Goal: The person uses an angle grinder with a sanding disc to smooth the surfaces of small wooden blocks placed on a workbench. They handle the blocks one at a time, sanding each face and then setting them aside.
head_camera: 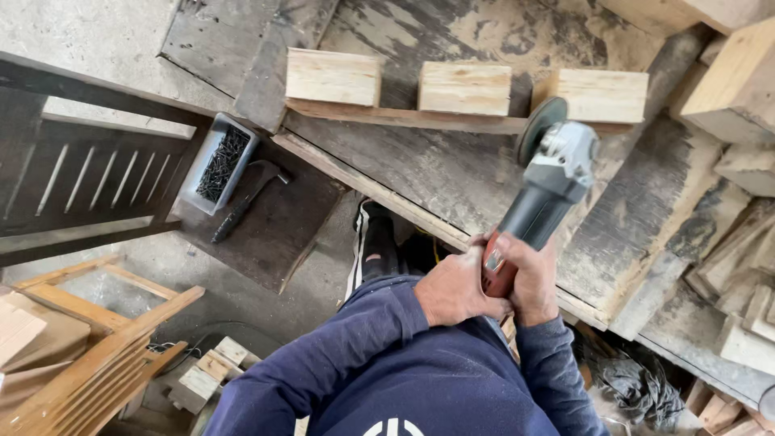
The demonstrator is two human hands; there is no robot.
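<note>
A: What are the hands (492,282) covering on the angle grinder (541,194)?
B: Its rear grip; right of the grinder, the picture's edge is cutting off the wood offcuts (743,266).
A: And the disc (537,129)?
B: It is showing edge-on, its face hidden.

A grey rectangular box (219,161) of dark nails sits on the bench to my left, beside a hammer (246,198); I see no labels, signs or screens.

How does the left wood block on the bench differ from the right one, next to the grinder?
The left block stands clear and fully visible; the right block is partly covered by the grinder disc. The left block sits further from both hands. Both are pale, rectangular and rest on the same strip.
</note>
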